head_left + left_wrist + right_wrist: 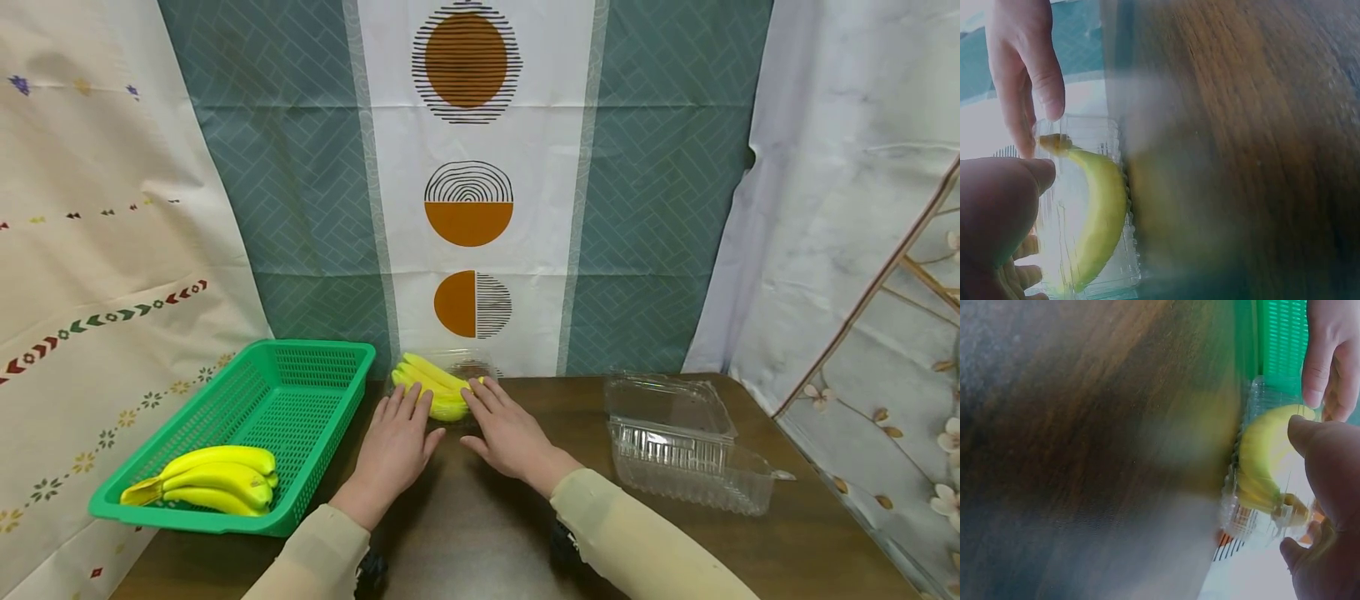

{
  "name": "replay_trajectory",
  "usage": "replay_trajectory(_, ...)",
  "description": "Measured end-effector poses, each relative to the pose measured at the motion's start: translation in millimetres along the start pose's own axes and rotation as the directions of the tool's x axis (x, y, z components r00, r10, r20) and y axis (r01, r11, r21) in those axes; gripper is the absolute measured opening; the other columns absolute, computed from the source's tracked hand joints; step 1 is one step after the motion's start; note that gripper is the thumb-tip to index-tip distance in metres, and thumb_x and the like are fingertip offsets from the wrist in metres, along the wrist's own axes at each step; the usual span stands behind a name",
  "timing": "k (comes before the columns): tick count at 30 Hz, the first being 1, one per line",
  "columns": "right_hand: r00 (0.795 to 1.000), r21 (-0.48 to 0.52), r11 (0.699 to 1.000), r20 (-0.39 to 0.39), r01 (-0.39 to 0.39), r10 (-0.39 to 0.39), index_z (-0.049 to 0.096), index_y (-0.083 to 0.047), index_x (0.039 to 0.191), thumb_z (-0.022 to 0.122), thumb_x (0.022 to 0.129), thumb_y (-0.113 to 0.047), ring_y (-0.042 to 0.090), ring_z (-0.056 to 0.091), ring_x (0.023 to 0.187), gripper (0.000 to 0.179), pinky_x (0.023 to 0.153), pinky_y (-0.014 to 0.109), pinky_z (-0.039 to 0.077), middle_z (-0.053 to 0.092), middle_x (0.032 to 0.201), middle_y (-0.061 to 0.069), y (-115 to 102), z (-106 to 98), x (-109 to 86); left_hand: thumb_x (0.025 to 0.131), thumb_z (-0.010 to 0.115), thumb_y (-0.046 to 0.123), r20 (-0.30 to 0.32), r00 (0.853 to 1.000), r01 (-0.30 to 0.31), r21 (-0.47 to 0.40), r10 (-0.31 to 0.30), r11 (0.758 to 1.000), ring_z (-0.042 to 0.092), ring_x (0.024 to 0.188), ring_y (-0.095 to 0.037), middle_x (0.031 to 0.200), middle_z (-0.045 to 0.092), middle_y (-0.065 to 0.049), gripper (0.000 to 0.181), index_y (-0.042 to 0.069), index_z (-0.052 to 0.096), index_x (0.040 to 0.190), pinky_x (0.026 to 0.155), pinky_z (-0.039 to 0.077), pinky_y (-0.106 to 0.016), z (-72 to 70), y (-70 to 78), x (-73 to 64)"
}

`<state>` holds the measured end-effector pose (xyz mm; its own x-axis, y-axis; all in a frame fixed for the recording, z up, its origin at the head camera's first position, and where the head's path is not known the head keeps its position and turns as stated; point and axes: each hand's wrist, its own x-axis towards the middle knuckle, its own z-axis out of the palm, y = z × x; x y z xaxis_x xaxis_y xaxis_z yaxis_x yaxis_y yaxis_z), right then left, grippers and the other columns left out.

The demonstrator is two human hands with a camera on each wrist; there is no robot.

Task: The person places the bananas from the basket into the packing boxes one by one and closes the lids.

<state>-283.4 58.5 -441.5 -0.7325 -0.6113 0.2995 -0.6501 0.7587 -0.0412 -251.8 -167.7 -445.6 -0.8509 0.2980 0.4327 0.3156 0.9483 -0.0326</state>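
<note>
A clear plastic clamshell container [1130,265] with a bunch of yellow bananas [431,383] inside stands at the table's far edge. My left hand [393,446] lies over its near left part, fingers extended and touching the top. Opposite it, my right hand [513,433] rests its straight fingers on the right part, and both thumbs point inward. Through the clear wall, the left wrist view shows a curved banana [1105,200] with its brown stem end near the right fingers. From the right wrist, the bananas [1257,453] also show under the lid.
At left stands a green plastic basket [330,458] with another bunch of bananas [217,479] at its near end. Stacked clear containers [675,433] sit on the right of the brown table [495,533]. Patterned curtains [660,208] hang behind and at both sides.
</note>
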Motion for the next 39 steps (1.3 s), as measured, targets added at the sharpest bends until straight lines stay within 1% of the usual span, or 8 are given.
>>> replay_trajectory(7, 1.000, 0.011, 1.000, 0.002, -0.003, 0.003, 0.040, -0.004, 0.170, 0.070, 0.109, -0.048, 0.038, 0.030, 0.164, 0.080, 0.130, 0.049, 0.033, 0.038, 0.175, 0.017, -1, 1, 3.9, 0.106, 0.076, 0.042, 0.008, 1.000, 0.014, -0.013, -0.014, 1.000, 0.045, 0.153, -0.049, 0.162, 0.053, -0.026, 0.068, -0.002, 0.059, 0.155, 0.125, 0.035, -0.065, 1.3, -1.7, 1.8)
replay_trajectory(12, 1.000, 0.004, 1.000, 0.012, -0.010, 0.010, 0.041, -0.005, 0.170, 0.069, 0.109, -0.050, 0.037, 0.030, 0.164, 0.080, 0.130, 0.047, 0.032, 0.037, 0.176, 0.017, -2, 2, 7.5, 0.105, 0.077, 0.041, 0.011, 1.000, 0.024, -0.012, -0.024, 1.000, 0.046, 0.153, -0.050, 0.161, 0.054, -0.026, 0.068, -0.002, 0.059, 0.154, 0.126, 0.035, -0.065, 1.6, -4.2, 3.7)
replay_trajectory(22, 1.000, 0.003, 1.000, 0.008, -0.014, 0.014, 0.041, -0.005, 0.170, 0.068, 0.110, -0.050, 0.036, 0.029, 0.165, 0.080, 0.130, 0.046, 0.032, 0.037, 0.176, 0.017, -4, 5, 14.4, 0.106, 0.076, 0.042, 0.010, 0.998, 0.054, -0.004, -0.054, 0.999, 0.045, 0.153, -0.050, 0.161, 0.054, -0.027, 0.068, -0.002, 0.059, 0.154, 0.125, 0.034, -0.067, 2.7, -8.0, 6.5)
replay_trajectory(33, 0.999, -0.014, 1.000, 0.026, -0.018, 0.018, 0.040, -0.006, 0.171, 0.067, 0.110, -0.050, 0.034, 0.028, 0.166, 0.080, 0.131, 0.045, 0.031, 0.035, 0.177, 0.016, -8, 8, 20.1, 0.107, 0.074, 0.041, 0.043, 0.994, 0.104, -0.005, -0.104, 0.995, 0.041, 0.156, -0.050, 0.165, 0.050, -0.026, 0.068, -0.002, 0.056, 0.157, 0.126, 0.033, -0.067, 1.1, -9.5, 7.0)
replay_trajectory(39, 0.999, -0.018, 1.000, 0.044, -0.021, 0.022, 0.038, -0.007, 0.172, 0.065, 0.111, -0.051, 0.033, 0.026, 0.166, 0.080, 0.132, 0.044, 0.028, 0.034, 0.178, 0.015, -11, 7, 22.3, 0.107, 0.074, 0.042, 0.047, 0.993, 0.110, 0.006, -0.110, 0.994, 0.040, 0.156, -0.051, 0.165, 0.050, -0.026, 0.069, -0.002, 0.056, 0.157, 0.125, 0.034, -0.067, 1.6, -12.1, 7.3)
